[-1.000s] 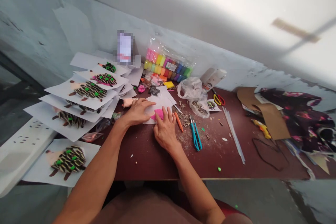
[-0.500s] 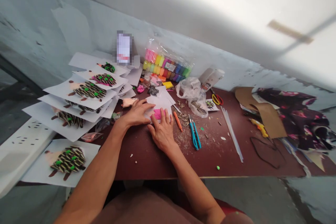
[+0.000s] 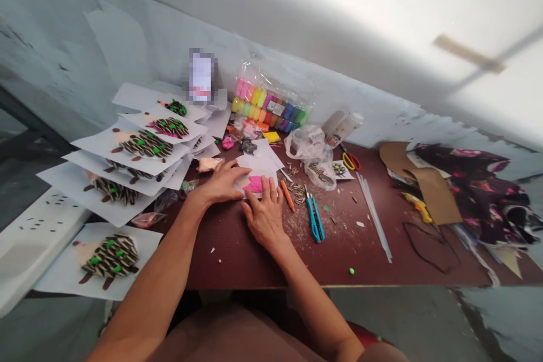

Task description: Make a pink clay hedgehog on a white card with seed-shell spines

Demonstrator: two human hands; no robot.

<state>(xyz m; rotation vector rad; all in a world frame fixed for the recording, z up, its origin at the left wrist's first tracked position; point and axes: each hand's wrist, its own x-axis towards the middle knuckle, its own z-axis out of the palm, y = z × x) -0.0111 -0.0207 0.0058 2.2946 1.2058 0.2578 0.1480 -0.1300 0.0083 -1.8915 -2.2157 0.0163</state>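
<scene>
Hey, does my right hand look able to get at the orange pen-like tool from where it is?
Probably yes: the right hand is at the pink patch, and the orange pen-like tool lies just to its right, with nothing visible between them.

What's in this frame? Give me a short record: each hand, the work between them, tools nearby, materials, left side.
left hand: fingers spread, at the left part of the white paper
right hand: fingertips at the edge of the pink patch
work: pink patch on white paper
tools nearby: blue-handled snips, orange stick
materials: scattered seeds, clear pack of coloured pieces
left side: pile of decorated sheets
</scene>
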